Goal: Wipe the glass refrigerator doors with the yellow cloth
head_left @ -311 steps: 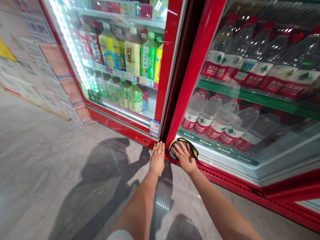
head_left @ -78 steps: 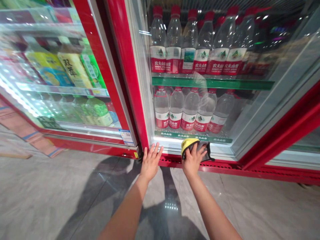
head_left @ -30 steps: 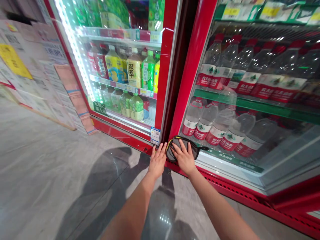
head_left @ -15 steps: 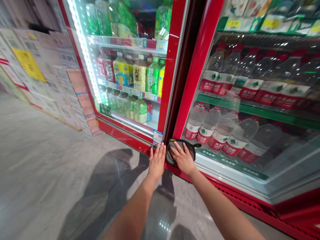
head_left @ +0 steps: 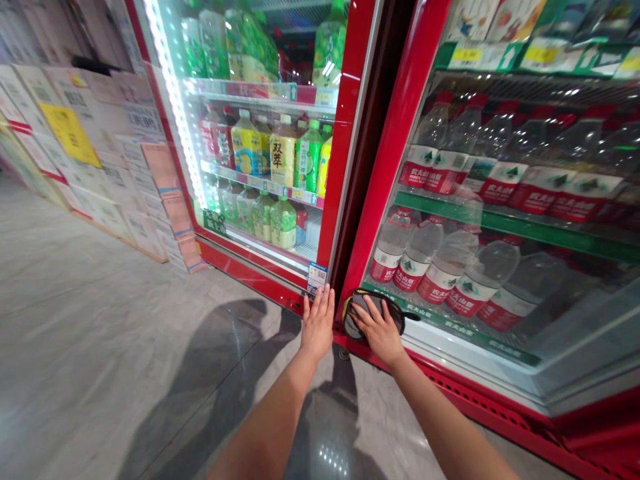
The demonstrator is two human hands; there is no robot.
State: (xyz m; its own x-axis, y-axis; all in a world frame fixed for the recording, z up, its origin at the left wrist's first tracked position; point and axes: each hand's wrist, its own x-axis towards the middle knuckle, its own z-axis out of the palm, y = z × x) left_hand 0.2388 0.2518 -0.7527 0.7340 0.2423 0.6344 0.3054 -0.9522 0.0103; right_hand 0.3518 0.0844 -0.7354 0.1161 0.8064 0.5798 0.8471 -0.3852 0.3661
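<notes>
My right hand [head_left: 381,330] lies with spread fingers on a dark grey and black pouch-like item [head_left: 357,327] with yellow-green trim and a black loop at its right end. That item is against the lower left corner of the right red fridge [head_left: 373,200]. My left hand [head_left: 317,327] is stretched out flat with nothing in it, its fingertips near a small blue and white sticker [head_left: 317,279] at the lower right corner of the left fridge's red frame [head_left: 240,270]. A narrow dark gap runs between the two fridges.
Red-capped water bottles [head_left: 435,267] stand on the right fridge's shelves. Green and yellow drink bottles [head_left: 283,150] fill the left fridge. Stacked cartons [head_left: 107,173] line the left side. Grey tiled floor [head_left: 90,333] lies below, with shadows across it.
My right hand and the dark item under it have shifted right and slightly down along the fridge base. My left hand has moved only slightly.
</notes>
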